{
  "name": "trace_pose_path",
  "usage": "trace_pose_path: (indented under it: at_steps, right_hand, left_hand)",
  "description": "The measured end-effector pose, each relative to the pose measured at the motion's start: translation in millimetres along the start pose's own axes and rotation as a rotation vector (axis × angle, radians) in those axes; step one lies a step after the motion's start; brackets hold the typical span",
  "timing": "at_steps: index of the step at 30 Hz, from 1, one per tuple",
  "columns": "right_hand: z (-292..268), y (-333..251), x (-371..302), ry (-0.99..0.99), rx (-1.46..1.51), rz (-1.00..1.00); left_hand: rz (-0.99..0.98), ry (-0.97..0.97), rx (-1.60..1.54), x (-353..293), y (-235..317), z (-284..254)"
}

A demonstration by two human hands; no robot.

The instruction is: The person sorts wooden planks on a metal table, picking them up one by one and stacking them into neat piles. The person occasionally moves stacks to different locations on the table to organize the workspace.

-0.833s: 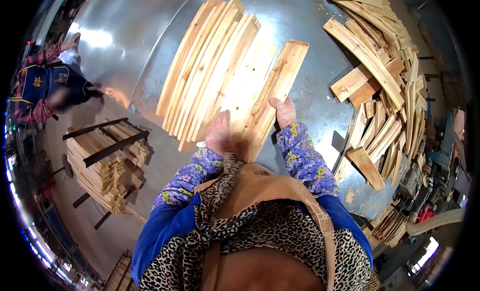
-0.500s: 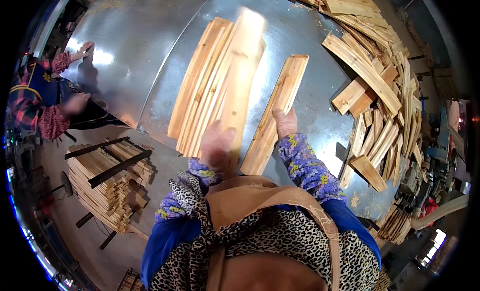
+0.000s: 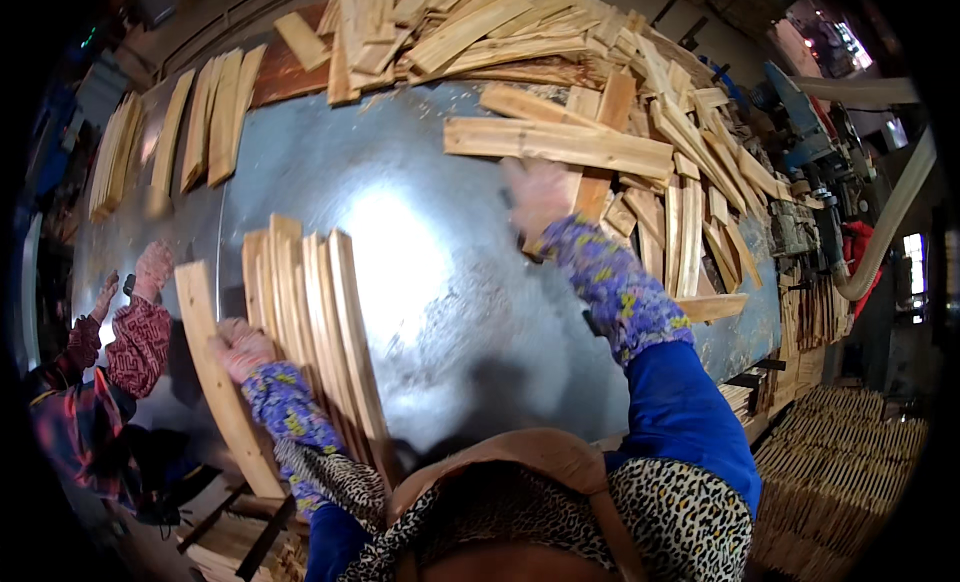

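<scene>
At the left of the metal table, my left hand (image 3: 243, 349) has its fingers closed over the right edge of a long wooden board (image 3: 222, 382). Just right of it, several boards (image 3: 312, 312) lie side by side in a row running toward me. My right hand (image 3: 537, 194) is stretched out to the loose pile, at the near edge of a knotty board (image 3: 560, 144) lying crosswise there. It is smeared by motion, so whether it grips that board does not show.
A heap of loose boards (image 3: 500, 42) covers the table's far and right sides. At left, a co-worker's hands (image 3: 152, 267) are near boards (image 3: 165, 147) set out on the metal table (image 3: 430, 252). Stacked slats (image 3: 840, 472) stand at lower right, with machinery and a hose (image 3: 900, 212) beyond.
My view has swung right. The board my left hand was lifting now lies left of the row. My right hand has left the separate board and reached out to the pile.
</scene>
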State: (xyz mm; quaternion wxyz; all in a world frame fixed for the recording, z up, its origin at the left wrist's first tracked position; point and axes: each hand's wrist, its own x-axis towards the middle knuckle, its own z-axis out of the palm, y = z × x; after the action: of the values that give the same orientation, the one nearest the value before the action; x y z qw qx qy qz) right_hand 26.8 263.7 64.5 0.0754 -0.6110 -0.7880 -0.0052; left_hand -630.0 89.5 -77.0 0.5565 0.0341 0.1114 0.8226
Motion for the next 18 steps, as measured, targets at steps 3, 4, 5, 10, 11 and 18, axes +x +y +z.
trace_pose_path:
  at_steps: [3, 4, 5, 10, 11, 18]
  right_hand:
    - [-51.7, 117.3, 14.1, -0.219, -0.484, 0.178]
    - [-56.9, 164.9, 1.8, -0.316, -0.492, 0.241]
    - [-49.2, 194.7, 10.7, -0.395, -0.472, 0.243]
    - [-74.0, 82.6, 29.4, -0.942, 0.225, 0.269]
    - [-66.4, 87.9, 33.3, -0.854, 0.311, 0.204]
    - [-66.9, 234.8, 29.8, -0.504, -0.075, 0.419]
  left_hand:
    - [0.026, 0.183, 0.211, 15.2, -72.8, 36.0]
    - [0.022, 0.327, 0.295, 24.0, -149.8, 90.9]
    - [0.065, 0.479, 0.397, 13.0, -202.4, 155.0]
    - [-0.637, 0.245, 0.666, -98.5, -423.0, 173.5]
    - [-0.800, 0.227, 0.568, -113.7, -455.5, 140.8]
    - [-0.741, 0.410, 0.785, -147.5, -504.9, 147.1]
